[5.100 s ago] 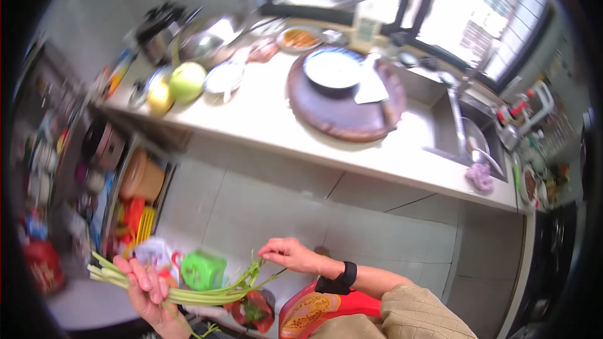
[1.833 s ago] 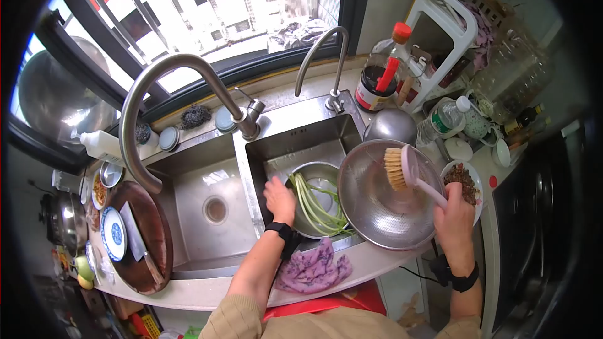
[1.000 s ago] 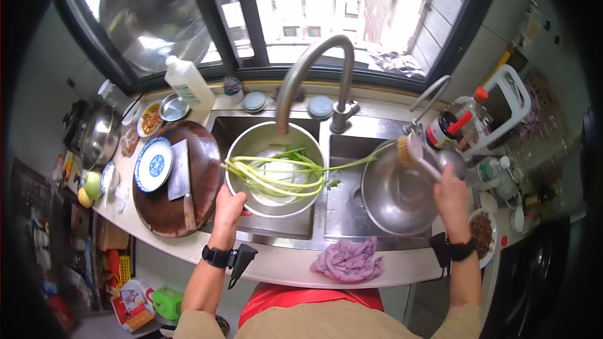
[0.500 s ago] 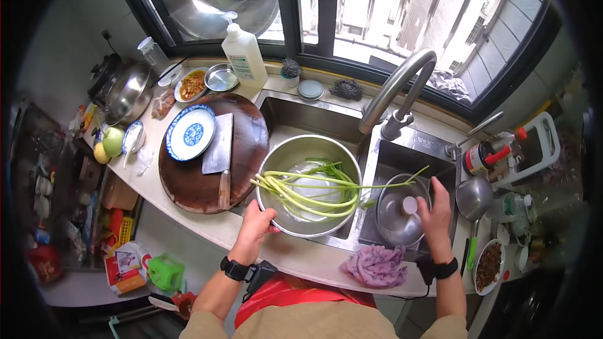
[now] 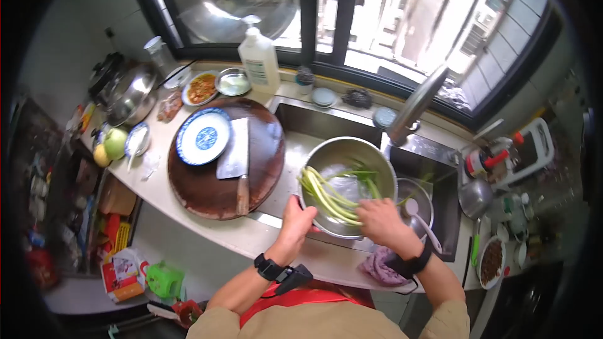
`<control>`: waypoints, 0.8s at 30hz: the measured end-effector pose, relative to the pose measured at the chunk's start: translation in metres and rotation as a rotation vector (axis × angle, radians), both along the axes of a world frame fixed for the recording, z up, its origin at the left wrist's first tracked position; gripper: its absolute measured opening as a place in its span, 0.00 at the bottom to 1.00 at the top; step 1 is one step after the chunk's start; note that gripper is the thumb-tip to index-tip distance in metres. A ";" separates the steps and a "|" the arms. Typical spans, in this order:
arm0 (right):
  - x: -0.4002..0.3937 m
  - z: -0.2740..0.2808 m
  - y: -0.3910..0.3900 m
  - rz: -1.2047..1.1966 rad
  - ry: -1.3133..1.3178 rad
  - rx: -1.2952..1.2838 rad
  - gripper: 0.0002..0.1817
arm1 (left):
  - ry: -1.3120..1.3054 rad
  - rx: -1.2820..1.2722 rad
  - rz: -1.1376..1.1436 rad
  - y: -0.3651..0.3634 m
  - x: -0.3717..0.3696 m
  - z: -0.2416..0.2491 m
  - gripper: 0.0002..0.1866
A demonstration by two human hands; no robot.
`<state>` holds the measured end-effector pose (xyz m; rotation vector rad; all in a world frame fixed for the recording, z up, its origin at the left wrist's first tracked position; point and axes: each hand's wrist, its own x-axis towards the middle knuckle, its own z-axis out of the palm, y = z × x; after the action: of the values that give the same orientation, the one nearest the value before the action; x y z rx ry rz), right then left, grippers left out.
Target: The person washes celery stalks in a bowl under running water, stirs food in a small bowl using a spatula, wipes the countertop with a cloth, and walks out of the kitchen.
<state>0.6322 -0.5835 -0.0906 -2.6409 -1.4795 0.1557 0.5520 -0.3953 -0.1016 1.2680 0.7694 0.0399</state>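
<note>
While the left hand (image 5: 295, 222) grips the steel basin (image 5: 333, 150), seemingly to steady it, the right hand (image 5: 384, 222) curls over celery stalks (image 5: 325, 197), its hold hidden from me.

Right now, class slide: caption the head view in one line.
Left hand holds a round silver metal bowl by its edge; right hand touches long pale-green stalks inside.

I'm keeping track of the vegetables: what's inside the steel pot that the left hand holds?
The steel pot holds long celery-like stalks, greener toward the far right. The right hand covers the near-right part, and whatever lies beneath the stalks cannot be seen.
</note>
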 end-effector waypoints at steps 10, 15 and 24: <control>0.058 0.067 -0.010 -0.187 0.677 0.421 0.22 | -0.024 -0.007 -0.055 0.011 0.033 -0.014 0.17; 0.210 -0.006 -0.070 -0.814 0.340 0.679 0.15 | 0.024 0.061 0.106 0.010 0.047 -0.030 0.14; 0.294 -0.062 -0.064 -0.827 0.344 0.667 0.14 | 0.148 0.202 0.049 0.016 0.056 -0.041 0.12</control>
<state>0.9261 -0.6477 -0.1524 -2.2620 -0.1980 0.0235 0.6084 -0.3791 -0.1423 1.4549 0.9422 0.0658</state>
